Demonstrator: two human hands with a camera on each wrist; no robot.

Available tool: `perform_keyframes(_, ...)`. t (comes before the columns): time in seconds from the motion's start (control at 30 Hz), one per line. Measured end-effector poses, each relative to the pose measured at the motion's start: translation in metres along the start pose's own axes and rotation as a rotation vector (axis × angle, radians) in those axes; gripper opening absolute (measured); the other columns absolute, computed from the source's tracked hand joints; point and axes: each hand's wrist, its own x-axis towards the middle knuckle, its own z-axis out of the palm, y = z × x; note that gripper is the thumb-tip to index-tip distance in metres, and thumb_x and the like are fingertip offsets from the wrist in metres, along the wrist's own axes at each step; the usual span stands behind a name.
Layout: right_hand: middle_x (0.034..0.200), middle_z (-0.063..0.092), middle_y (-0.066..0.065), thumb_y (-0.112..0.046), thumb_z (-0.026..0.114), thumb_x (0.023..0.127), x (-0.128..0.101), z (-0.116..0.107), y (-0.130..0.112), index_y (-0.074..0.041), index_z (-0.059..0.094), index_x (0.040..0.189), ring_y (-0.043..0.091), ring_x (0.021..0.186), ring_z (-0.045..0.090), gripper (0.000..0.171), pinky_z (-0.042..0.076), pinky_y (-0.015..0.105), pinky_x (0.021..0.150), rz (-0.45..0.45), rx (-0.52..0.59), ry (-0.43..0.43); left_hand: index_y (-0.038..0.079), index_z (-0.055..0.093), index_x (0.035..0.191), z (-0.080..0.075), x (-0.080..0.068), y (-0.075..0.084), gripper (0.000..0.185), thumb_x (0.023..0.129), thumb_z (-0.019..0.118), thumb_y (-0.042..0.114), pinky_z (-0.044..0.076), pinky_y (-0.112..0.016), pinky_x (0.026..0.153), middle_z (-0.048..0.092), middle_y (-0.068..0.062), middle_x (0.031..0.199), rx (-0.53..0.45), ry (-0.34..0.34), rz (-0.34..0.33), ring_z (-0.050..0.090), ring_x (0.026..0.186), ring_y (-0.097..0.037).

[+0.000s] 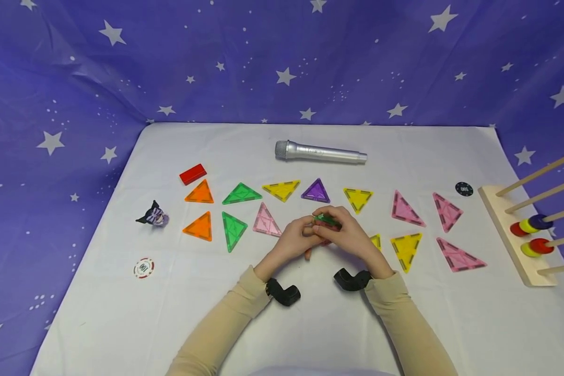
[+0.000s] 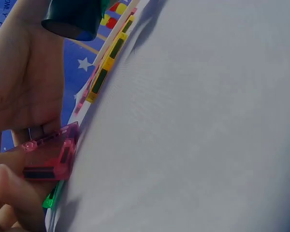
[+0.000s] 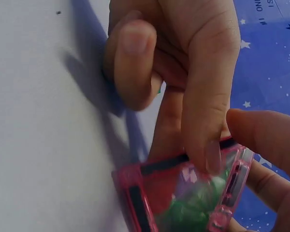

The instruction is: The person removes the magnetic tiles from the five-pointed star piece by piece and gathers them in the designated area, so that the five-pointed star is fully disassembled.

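Observation:
Above the table's middle, my left hand (image 1: 297,237) and my right hand (image 1: 345,232) come together around small magnetic triangle tiles. A pink magnetic tile (image 3: 169,198) with dark magnet strips along its edges is pinched under my right thumb, the other fingers behind it. From the other side, left-hand fingers (image 3: 266,135) grip its edge. Green shows through the clear pink face, and a green tile (image 1: 328,220) appears between the hands from above. In the left wrist view the pink tile (image 2: 50,164) stands tilted over the cloth. My fingers hide much of the tiles.
Around the hands lie purple (image 1: 316,191), pink (image 1: 266,221), green (image 1: 234,231), orange (image 1: 199,227) and yellow triangles (image 1: 406,249). Behind is a silver microphone (image 1: 320,153). A red block (image 1: 193,174), small figure (image 1: 155,215) and white chip (image 1: 143,268) sit left; a wooden peg rack (image 1: 517,235) right.

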Motion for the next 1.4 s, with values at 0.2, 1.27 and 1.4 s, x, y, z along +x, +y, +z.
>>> perform_keyframes(0.2, 0.109, 0.051, 0.012, -0.027, 0.061, 0.087, -0.001, -0.003, 0.007, -0.01, 0.057, 0.112, 0.027, 0.101, 0.047, 0.03, 0.038, 0.047, 0.085, -0.005, -0.077, 0.029, 0.008, 0.054, 0.106, -0.001, -0.005, -0.003, 0.022, 0.088, 0.06, 0.018, 0.039, -0.023, 0.052, 0.06, -0.02, 0.06, -0.089, 0.048, 0.007, 0.048, 0.035, -0.031)
perform_keyframes(1.27, 0.124, 0.042, 0.014, 0.002, 0.063, 0.082, -0.005, -0.021, 0.004, 0.002, 0.045, 0.119, 0.033, 0.085, 0.055, 0.041, 0.047, 0.027, 0.063, -0.018, 0.334, -0.351, -0.007, 0.047, 0.118, -0.053, -0.032, 0.022, 0.041, 0.081, 0.063, -0.004, 0.037, -0.027, 0.043, 0.053, -0.024, 0.092, -0.263, -0.156, 0.109, 0.038, 0.041, -0.012)
perform_keyframes(1.4, 0.12, 0.045, 0.017, 0.002, 0.063, 0.082, -0.005, -0.022, 0.004, 0.003, 0.044, 0.119, 0.023, 0.071, 0.053, 0.042, 0.047, 0.027, 0.059, -0.041, 0.371, -0.372, -0.007, 0.047, 0.119, -0.057, -0.035, 0.023, 0.041, 0.081, 0.063, -0.004, 0.036, -0.025, 0.043, 0.054, -0.022, 0.092, -0.267, -0.177, 0.118, 0.037, 0.04, -0.009)
